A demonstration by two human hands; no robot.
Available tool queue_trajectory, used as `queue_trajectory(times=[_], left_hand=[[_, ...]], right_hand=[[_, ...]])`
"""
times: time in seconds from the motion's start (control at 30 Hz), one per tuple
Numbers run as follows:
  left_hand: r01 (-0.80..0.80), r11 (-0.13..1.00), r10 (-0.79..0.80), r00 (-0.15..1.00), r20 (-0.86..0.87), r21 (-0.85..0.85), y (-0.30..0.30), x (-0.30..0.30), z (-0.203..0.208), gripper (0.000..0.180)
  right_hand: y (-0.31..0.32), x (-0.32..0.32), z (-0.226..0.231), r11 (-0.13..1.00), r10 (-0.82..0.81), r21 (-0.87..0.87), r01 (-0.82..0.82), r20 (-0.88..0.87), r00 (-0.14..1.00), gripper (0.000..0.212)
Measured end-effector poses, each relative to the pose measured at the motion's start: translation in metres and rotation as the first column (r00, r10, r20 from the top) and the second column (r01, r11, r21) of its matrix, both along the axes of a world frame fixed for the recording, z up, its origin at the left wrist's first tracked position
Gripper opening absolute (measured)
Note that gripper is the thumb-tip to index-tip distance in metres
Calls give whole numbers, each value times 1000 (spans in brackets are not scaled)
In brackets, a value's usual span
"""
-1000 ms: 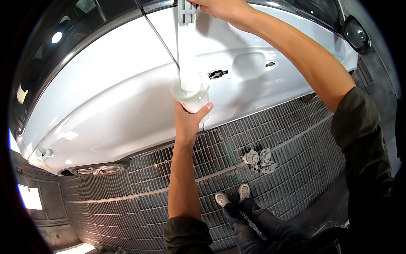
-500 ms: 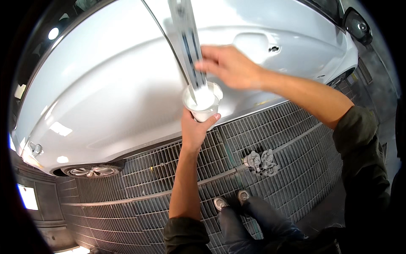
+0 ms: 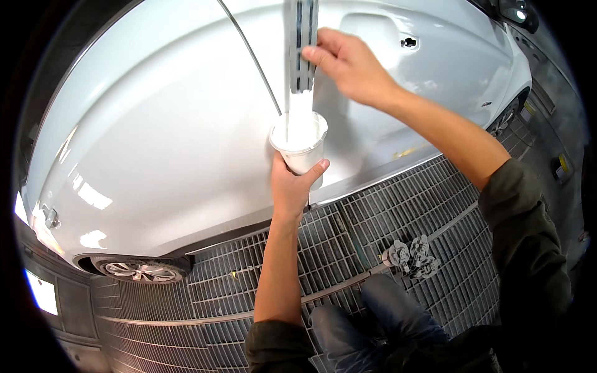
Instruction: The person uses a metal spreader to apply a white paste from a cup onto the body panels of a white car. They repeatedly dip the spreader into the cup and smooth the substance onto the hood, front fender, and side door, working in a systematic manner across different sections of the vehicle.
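Observation:
My left hand [image 3: 291, 189] is wrapped round a white plastic cup [image 3: 306, 160] from below, its thumb along the near side. A grey slotted mixing stick [image 3: 302, 43] stands nearly upright over the cup, pinched between the thumb and fingers of my right hand [image 3: 357, 65]. White paint [image 3: 301, 112] coats the stick's lower part, which reaches down into the cup; its tip is hidden there. The stick's top runs out of view. Right behind both hands is the white side of a car [image 3: 186, 124].
A dark door seam [image 3: 252, 53] runs down behind the cup, and a door-handle opening [image 3: 408, 43] is at upper right. A wheel [image 3: 140, 269] shows at lower left. Crumpled grey material [image 3: 411, 258] lies on the metal floor grating [image 3: 348, 230] by my knees.
My right hand has raised the mixing stick, so more of its white-coated part shows above the cup. My left hand still holds the cup. The view has shifted, and my shoes are now hidden.

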State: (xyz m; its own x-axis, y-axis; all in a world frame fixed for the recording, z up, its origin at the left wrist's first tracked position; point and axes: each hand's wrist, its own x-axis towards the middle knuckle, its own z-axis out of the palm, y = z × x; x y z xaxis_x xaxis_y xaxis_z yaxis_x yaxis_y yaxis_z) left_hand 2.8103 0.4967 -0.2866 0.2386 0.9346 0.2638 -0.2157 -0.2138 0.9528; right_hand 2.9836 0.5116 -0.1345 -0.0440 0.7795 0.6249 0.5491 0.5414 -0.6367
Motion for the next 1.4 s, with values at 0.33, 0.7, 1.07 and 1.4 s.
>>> queue_trajectory(times=[0.33,0.7,1.07,1.4], left_hand=[[-33,996,34,999,-14,88,4,4,-13,73],[-39,997,36,999,-38,-66,7,9,-35,70],[-68,998,67,997,-46,-3,10,7,-39,68],[-72,997,73,996,-44,43,10,12,-39,72]], right_hand=[[13,-2,24,997,80,15,-80,-8,997,29],[26,9,58,989,150,-6,-150,-1,989,29],[47,5,57,983,140,110,-144,42,989,27],[44,7,59,989,97,106,-103,60,993,27]])
